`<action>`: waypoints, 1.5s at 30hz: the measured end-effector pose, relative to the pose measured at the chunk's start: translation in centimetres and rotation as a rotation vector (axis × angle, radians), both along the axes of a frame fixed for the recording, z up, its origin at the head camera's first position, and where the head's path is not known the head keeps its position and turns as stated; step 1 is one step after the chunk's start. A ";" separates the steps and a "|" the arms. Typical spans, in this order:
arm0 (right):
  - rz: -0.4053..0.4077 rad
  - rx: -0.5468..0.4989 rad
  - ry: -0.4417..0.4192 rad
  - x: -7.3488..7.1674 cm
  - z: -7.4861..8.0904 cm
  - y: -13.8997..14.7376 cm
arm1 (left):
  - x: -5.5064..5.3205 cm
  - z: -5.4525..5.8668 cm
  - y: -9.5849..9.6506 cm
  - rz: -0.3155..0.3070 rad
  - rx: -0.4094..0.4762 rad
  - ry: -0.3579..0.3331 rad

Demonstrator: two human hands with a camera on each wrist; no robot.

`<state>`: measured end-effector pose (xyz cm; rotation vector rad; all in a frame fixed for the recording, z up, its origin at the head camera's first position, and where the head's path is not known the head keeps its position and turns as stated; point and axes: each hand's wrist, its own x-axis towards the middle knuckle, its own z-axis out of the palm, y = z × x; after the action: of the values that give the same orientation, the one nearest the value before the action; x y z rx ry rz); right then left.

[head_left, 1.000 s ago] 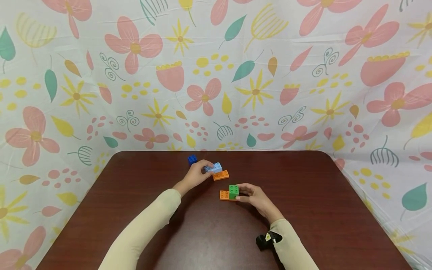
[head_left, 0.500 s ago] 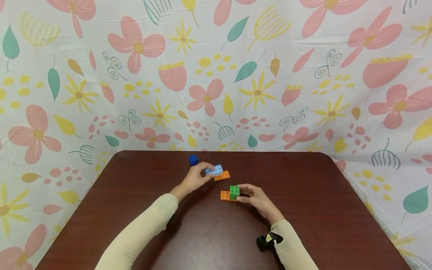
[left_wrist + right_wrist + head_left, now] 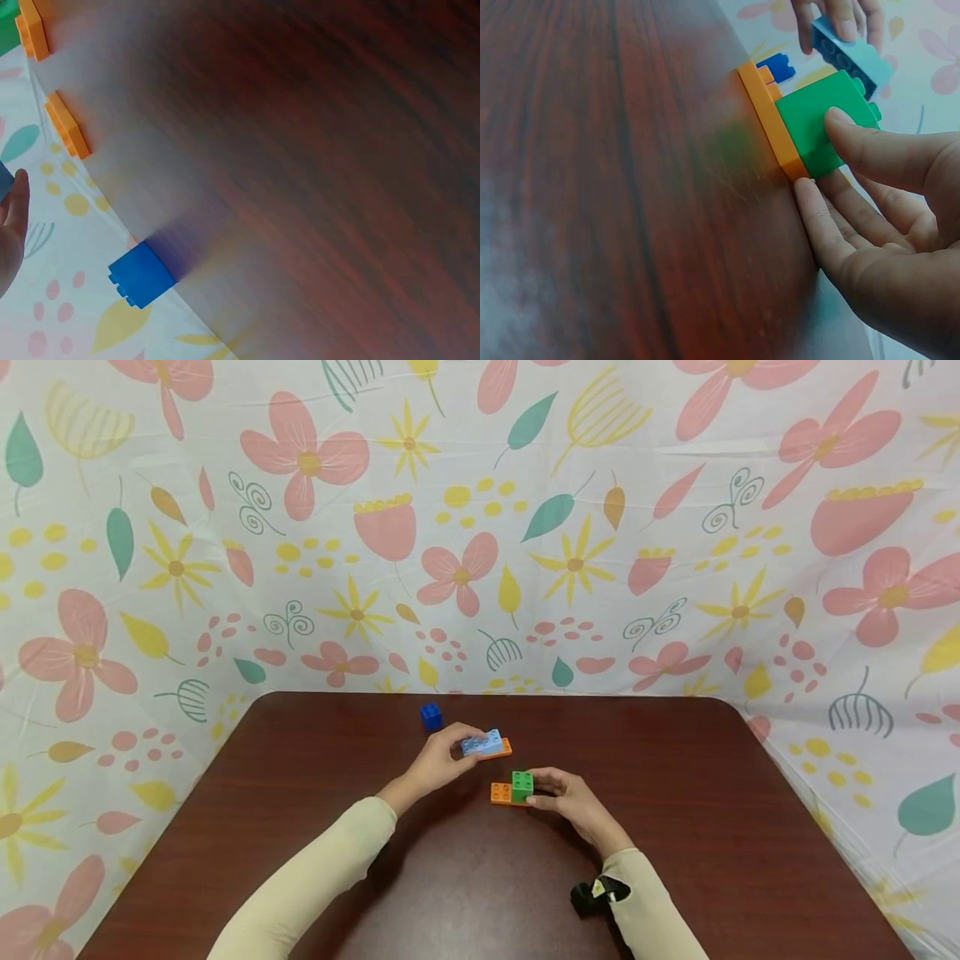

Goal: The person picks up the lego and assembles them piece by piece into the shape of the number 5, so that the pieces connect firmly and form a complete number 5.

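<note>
- Head view: the left hand (image 3: 438, 756) is clamped on the light-blue brick (image 3: 483, 743), with the thumb on the near side and the fingers over the far side.
- The light-blue brick reaches out to the right of that hand; the right wrist view shows it held up at a tilt, its hollow underside partly visible.
- Below the brick, to the right of the left hand, lies the far orange plate (image 3: 67, 127); the left wrist view shows a gap between the brick and this plate.
- Just beyond the left hand, a little to its left, the dark-blue block (image 3: 431, 717) stands with its studs up, untouched.
- Nearer the person, the right hand (image 3: 566, 797) grips the green block (image 3: 522, 785) from the right, thumb pressed to its near face and fingers around the opposite side.
- The green block sits upright on the right half of the near orange plate (image 3: 500, 792), whose bare studded half extends to the left of the right hand.
- One fingertip of the right hand rests at the end of that plate.
- Behind the right hand, a black device (image 3: 588, 900) sits by the cuff of the pale sleeve (image 3: 652, 902).
- Under both hands spreads the dark brown table (image 3: 637, 752); beyond them hangs a flowered cloth (image 3: 450, 468).
</note>
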<state>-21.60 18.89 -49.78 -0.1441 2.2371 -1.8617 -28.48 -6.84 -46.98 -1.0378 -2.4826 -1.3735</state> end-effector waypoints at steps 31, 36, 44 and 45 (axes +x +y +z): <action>0.010 -0.009 -0.014 0.0 0.1 0.1 | 2.3 -0.1 2.0 -0.212 -0.105 0.058; 0.023 -0.009 -0.009 -0.2 -0.2 0.2 | 2.4 -0.4 2.2 -0.225 -0.128 0.048; 0.012 -0.009 -0.022 -0.2 -0.2 0.2 | 2.6 -0.3 2.6 -0.224 -0.142 0.033; 0.008 -0.008 -0.027 -0.2 -0.2 0.2 | 2.6 -0.3 2.7 -0.226 -0.149 0.034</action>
<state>-21.79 19.11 -50.01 -0.1283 2.2079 -1.8573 -25.83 -4.14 -47.29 -1.3986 -2.5388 -1.2260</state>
